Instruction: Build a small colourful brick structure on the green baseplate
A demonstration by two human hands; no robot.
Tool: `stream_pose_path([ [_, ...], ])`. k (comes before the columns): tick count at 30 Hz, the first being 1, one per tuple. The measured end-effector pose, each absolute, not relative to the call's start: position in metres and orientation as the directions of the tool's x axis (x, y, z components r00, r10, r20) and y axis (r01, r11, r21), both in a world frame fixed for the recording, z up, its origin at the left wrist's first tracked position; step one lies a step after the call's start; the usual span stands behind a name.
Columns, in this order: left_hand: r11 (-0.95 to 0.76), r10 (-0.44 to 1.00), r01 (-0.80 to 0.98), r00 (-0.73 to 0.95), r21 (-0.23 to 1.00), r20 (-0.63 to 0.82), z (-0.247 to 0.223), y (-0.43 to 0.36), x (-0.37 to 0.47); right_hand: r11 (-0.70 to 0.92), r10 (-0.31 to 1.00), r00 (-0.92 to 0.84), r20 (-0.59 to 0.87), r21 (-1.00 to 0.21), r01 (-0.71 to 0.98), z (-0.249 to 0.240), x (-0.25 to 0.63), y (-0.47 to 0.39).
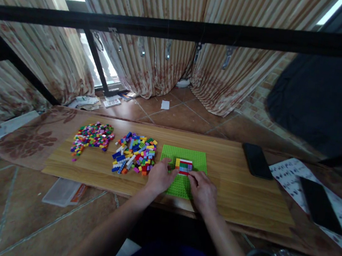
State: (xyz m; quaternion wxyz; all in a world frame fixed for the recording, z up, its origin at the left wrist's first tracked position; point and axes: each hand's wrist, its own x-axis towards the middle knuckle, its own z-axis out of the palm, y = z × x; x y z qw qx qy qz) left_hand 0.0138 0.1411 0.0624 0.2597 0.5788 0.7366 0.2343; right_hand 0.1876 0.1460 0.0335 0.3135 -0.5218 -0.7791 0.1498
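Striped brick block (185,166) sits on green plate (178,190). Left hand (160,178): thumb and forefinger apart, at its left side. Right hand (205,192): fingertips at near right corner; cannot tell whether pinching. Judged light, stiff, smooth; seams may part; best gripped low, opposite sides.

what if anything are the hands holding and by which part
Left fingers are at the near left corner of the brick build, right fingers at its near right; whether they grip cannot be told.
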Motion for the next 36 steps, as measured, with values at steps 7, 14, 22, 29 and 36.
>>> stream_pose_path([
  [7, 0.324, 0.946, 0.760, -0.270, 0.563, -0.180, 0.070, 0.147, 0.024, 0.332, 0.939, -0.132, 0.317, -0.740, 0.585, 0.030, 0.185, 0.147],
  [14, 0.342, 0.939, 0.739, -0.288, 0.580, -0.187, 0.070, 0.147, 0.024, 0.135, 0.980, 0.055, 0.189, -0.849, 0.511, 0.036, 0.185, 0.155],
  [22, 0.346, 0.938, 0.760, -0.291, 0.551, -0.188, 0.071, 0.147, 0.027, 0.130, 0.991, -0.057, 0.122, -0.759, 0.637, 0.035, 0.187, 0.174],
  [29, 0.316, 0.948, 0.783, -0.285, 0.536, -0.143, 0.067, 0.146, 0.029, 0.154, 0.988, -0.105, 0.113, -0.688, 0.710, 0.037, 0.187, 0.177],
  [36, 0.248, 0.968, 0.757, -0.208, 0.605, -0.138, 0.069, 0.141, 0.022, 0.215, 0.976, -0.122, 0.183, -0.673, 0.708, 0.043, 0.191, 0.174],
])
